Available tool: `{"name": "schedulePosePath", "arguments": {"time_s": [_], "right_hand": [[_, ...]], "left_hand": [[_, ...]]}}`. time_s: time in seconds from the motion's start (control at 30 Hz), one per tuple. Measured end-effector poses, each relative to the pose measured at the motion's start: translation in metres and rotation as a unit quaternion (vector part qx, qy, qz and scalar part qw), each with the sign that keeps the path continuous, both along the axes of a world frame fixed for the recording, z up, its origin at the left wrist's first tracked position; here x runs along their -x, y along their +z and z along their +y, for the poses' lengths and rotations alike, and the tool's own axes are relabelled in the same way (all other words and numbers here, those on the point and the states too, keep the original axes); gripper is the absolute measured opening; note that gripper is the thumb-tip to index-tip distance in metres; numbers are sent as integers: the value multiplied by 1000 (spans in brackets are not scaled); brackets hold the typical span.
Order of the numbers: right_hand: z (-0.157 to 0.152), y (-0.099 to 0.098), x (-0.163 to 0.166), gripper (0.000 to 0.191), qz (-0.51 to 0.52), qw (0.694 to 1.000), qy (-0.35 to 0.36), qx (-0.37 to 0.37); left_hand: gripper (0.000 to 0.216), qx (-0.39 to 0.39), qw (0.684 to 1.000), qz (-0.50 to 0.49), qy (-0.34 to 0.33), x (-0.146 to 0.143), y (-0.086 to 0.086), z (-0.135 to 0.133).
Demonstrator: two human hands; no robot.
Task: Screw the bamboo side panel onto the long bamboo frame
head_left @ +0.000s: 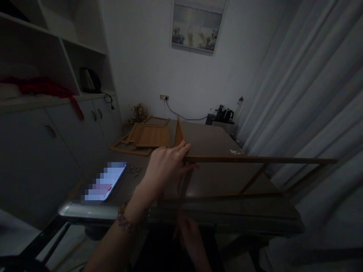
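Wooden frame, long axis: the wooden frame (218,159) runs crosswise, from the left hand (169,160) toward the curtain (283,109) at that hand's right; its top rail is nearly level.
Wooden frame, direction: one end at the left hand, the other pointing right; the cross-bars (253,178) slope from the top rail down and leftward to the lower rail.
Wooden frame, location: chiefly to the right of the left hand, with its near-left corner in the grip; the lower rail is below and to the right of that hand, along the near part of the surface (204,138).
Left hand: closed around the corner, fingers over the top rail, thumb beneath; back of the hand upward.
Right hand (189,229): below the left hand, near the front edge of the surface, fingers upward; dim, so its opening and any hold cannot be told.
Upright panel (179,132): just beyond the left fingertips, narrow top upward; contact with them cannot be told.
Flat wooden pieces (151,136): beyond and left of the left hand, overlapping.
Metal parts (137,170): left of the left hand, small, loose.
Phone (106,185): farther left, past the metal parts, screen lit.
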State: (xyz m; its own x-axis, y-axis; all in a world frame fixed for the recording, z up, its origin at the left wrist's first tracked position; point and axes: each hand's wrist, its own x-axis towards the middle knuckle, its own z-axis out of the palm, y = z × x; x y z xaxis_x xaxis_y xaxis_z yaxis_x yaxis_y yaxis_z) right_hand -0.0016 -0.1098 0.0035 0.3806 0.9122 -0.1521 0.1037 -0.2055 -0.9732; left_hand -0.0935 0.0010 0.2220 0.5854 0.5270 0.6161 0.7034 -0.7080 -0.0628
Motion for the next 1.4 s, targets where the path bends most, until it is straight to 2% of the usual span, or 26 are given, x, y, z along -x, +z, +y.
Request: {"name": "schedulePosePath", "arguments": {"time_s": [0.1,0.2,0.37,0.47,0.53,0.6,0.67,0.73,0.8,0.87,1.0,1.27,1.4], "right_hand": [[1,-1,1,65,99,995,20,10],[1,1,2,68,117,993,23,10],[5,-2,2,68,81,996,13,23],[5,-3,2,64,64,997,-31,16],[4,-3,3,59,11,998,-60,-11],[2,-3,4,54,-91,993,-68,-39],[-1,-3,5,51,-229,969,-71,-64],[-4,-6,5,50,-357,926,-86,-85],[-5,-8,4,49,-444,884,-100,-103],[-5,-10,2,47,-491,856,-108,-119],[-5,-13,-3,46,-519,831,-117,-163],[-5,-16,-5,43,-513,812,-147,-238],[-2,-20,-6,35,-504,808,-122,-280]], "left_hand": [[57,3,1000,-2,-3,0,0,0],[58,-2,1000,3,1,0,0,1],[56,9,1000,1,-1,0,1,0],[56,9,1000,-3,1,0,1,-1],[57,8,1000,-4,2,0,1,-1],[57,5,1000,1,4,0,0,-1],[57,-1,1000,7,9,0,-1,0],[57,-6,1000,11,11,0,-1,0],[56,-6,1000,13,10,0,-1,0],[56,-3,1000,12,7,0,0,0],[56,4,1000,11,1,1,2,0],[56,-3,1000,5,0,0,-1,1],[58,-11,1000,10,5,0,-2,1]]}}
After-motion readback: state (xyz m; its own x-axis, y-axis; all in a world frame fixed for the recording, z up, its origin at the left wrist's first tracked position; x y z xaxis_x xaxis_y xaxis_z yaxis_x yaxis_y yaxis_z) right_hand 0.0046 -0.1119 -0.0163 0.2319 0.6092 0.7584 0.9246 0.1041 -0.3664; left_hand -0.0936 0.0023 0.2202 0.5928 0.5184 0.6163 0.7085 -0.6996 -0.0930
